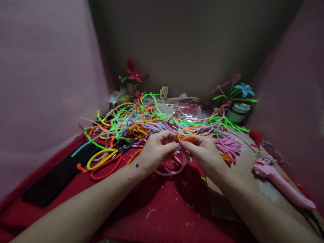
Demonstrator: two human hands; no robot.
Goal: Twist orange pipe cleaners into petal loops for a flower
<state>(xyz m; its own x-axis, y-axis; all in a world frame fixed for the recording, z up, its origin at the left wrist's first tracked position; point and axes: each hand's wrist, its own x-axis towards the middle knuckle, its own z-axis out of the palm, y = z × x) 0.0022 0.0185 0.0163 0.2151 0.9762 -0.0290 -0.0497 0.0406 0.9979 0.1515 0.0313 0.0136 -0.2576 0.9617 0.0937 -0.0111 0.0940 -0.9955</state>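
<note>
Both my hands meet in the middle of the view, above the red cloth, around an orange pipe cleaner (188, 138). My left hand (162, 145) pinches it between thumb and forefinger; a short orange end sticks up there. On the other side my right hand (199, 148) grips the same piece, and a flattened orange loop shows over its thumb. The fingers hide part of the bend. Directly behind lies a tangled heap of coloured pipe cleaners (141, 126). Scissors with yellow and red handles (106, 168) rest left of my left hand.
A pink glue gun (280, 184) lies on a cardboard sheet (225, 202) at right, near a pink pipe cleaner bundle (229, 145). Farther back stand a blue flower (244, 90), a pink flower (136, 75) and a pale green jar (238, 113). A black flat item (60, 175) lies left.
</note>
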